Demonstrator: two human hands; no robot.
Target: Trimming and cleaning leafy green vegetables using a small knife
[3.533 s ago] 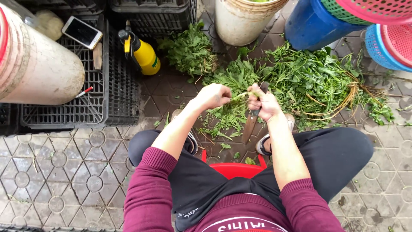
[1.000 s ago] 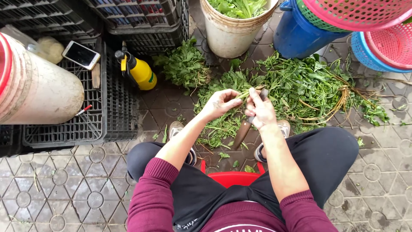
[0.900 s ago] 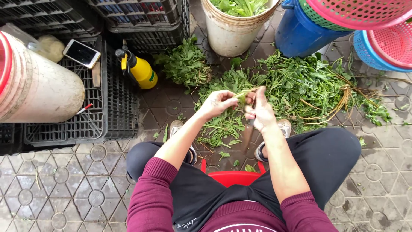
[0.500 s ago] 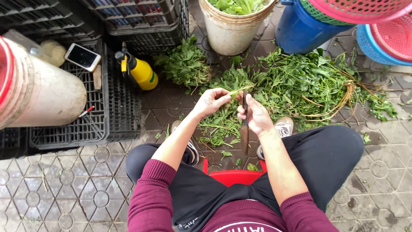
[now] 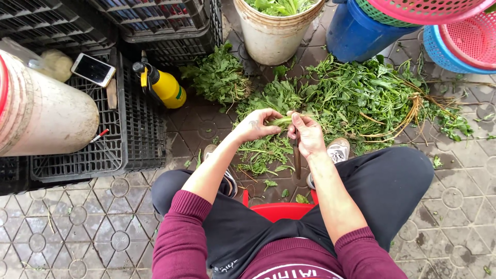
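I sit on a low red stool [image 5: 279, 211] over a paved floor. My left hand [image 5: 256, 125] pinches a green herb stalk [image 5: 281, 121] at one end. My right hand [image 5: 308, 133] holds the other end of the stalk and also grips a dark knife [image 5: 297, 157] whose blade hangs downward. A big heap of leafy greens [image 5: 361, 101] lies on the ground just beyond both hands. Trimmed leaves [image 5: 263, 155] lie below them, between my shoes.
A dirty white bucket [image 5: 274, 36] with greens stands ahead; a blue barrel [image 5: 356, 31] and pink and blue baskets [image 5: 460, 39] at right. Black crates [image 5: 129, 134] at left carry a phone [image 5: 93, 70], a yellow spray bottle [image 5: 165, 88] and a large pale container [image 5: 44, 116].
Both hands have stayed together on the stalk, shifting slightly lower and nearer to me. The knife blade now points down below my right hand.
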